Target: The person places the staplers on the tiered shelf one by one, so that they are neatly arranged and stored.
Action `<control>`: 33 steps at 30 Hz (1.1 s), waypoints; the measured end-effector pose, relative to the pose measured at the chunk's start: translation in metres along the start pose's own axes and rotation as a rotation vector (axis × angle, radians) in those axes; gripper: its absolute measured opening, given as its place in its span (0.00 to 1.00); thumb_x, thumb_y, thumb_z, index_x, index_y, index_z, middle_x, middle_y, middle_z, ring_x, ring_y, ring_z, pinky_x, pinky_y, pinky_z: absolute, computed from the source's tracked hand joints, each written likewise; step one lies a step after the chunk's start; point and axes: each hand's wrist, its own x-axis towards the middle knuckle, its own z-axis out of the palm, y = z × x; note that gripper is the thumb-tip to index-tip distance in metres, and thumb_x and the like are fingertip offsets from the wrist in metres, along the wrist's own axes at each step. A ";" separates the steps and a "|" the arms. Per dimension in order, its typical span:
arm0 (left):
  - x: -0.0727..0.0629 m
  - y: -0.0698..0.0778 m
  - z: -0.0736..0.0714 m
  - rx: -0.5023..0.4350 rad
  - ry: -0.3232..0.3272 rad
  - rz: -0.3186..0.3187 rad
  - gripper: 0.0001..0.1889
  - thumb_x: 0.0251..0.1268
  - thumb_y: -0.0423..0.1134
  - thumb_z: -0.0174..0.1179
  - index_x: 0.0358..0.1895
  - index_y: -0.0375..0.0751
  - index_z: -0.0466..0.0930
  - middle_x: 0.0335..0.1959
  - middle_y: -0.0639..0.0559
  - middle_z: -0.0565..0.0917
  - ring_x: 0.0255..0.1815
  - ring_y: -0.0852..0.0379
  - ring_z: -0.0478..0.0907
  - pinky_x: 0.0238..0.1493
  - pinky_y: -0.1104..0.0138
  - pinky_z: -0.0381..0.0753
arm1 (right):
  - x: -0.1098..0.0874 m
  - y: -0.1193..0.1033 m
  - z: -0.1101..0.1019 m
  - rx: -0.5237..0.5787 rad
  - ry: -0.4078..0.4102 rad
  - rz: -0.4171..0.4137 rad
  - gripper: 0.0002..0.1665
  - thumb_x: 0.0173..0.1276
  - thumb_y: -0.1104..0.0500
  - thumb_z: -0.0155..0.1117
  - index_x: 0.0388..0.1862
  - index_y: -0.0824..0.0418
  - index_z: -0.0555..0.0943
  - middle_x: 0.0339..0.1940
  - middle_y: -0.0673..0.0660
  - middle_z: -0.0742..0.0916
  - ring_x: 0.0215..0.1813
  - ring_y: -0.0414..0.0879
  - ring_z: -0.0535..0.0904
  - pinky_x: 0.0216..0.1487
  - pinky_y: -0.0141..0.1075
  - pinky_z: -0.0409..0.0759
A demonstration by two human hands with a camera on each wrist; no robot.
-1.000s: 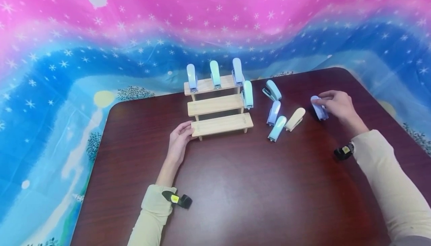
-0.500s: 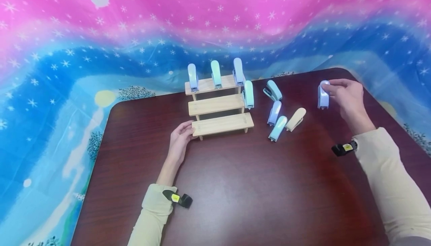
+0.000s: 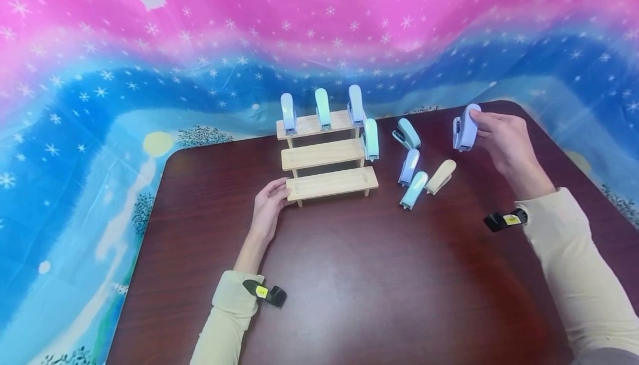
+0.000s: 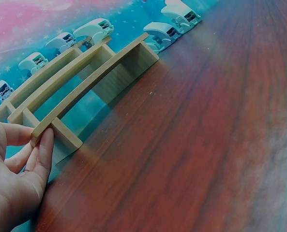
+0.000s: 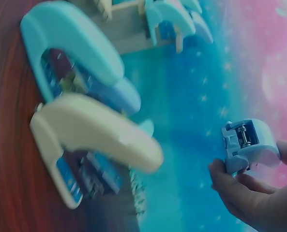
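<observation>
A three-step wooden rack [image 3: 331, 183] stands on the table; my left hand [image 3: 268, 208] pinches the left end of its lowest step, thumb above and fingers beneath in the left wrist view [image 4: 22, 164]. On the right, my right hand [image 3: 509, 146] grips a lavender stapler [image 3: 467, 127] in the air above the table, its end turned to the right wrist camera. Three staplers stand along the top step, among them a green stapler [image 3: 323, 110]. Another green stapler [image 3: 370, 139] sits at the right end of the middle step.
Between rack and right hand lie a teal stapler [image 3: 407, 133], a lavender-blue stapler [image 3: 409, 167], a light blue stapler [image 3: 414, 190] and a cream stapler [image 3: 441, 177]. A patterned cloth [image 3: 199, 93] hangs behind the dark wooden table [image 3: 349, 276].
The right hand has lifted the lavender stapler off the table, away from me, and has then swung it slightly left, turning it. The left hand stays on the rack.
</observation>
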 end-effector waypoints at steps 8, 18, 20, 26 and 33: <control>0.001 0.000 0.002 -0.004 -0.005 0.010 0.21 0.70 0.24 0.58 0.65 0.22 0.73 0.45 0.48 0.84 0.39 0.60 0.82 0.41 0.71 0.82 | -0.004 -0.002 0.026 0.041 -0.027 -0.026 0.09 0.72 0.58 0.71 0.47 0.59 0.90 0.45 0.53 0.88 0.55 0.48 0.82 0.43 0.30 0.85; 0.001 0.000 0.003 0.002 -0.008 0.005 0.21 0.70 0.23 0.58 0.64 0.22 0.73 0.45 0.48 0.84 0.38 0.60 0.82 0.41 0.72 0.81 | 0.001 -0.009 0.054 0.392 -0.215 0.244 0.46 0.80 0.53 0.57 0.86 0.58 0.46 0.68 0.60 0.74 0.60 0.51 0.82 0.54 0.43 0.86; 0.001 0.000 0.003 0.007 -0.008 0.000 0.21 0.70 0.24 0.58 0.64 0.22 0.73 0.45 0.48 0.84 0.38 0.60 0.82 0.40 0.72 0.81 | -0.001 -0.012 0.059 0.363 -0.228 0.270 0.47 0.79 0.52 0.58 0.86 0.58 0.46 0.73 0.59 0.69 0.59 0.48 0.82 0.54 0.42 0.86; 0.000 0.003 0.003 0.001 0.002 0.010 0.21 0.70 0.23 0.57 0.64 0.23 0.74 0.45 0.48 0.84 0.38 0.60 0.82 0.40 0.71 0.81 | -0.012 -0.012 0.087 -0.148 -0.148 0.082 0.43 0.75 0.47 0.65 0.76 0.74 0.66 0.56 0.52 0.81 0.53 0.39 0.78 0.47 0.25 0.82; 0.001 0.002 0.002 0.003 0.004 0.001 0.21 0.70 0.24 0.58 0.64 0.23 0.74 0.45 0.48 0.84 0.38 0.60 0.82 0.41 0.71 0.81 | -0.015 -0.011 0.121 -0.626 -0.098 -0.125 0.29 0.75 0.46 0.67 0.58 0.72 0.84 0.27 0.42 0.87 0.28 0.35 0.76 0.27 0.27 0.75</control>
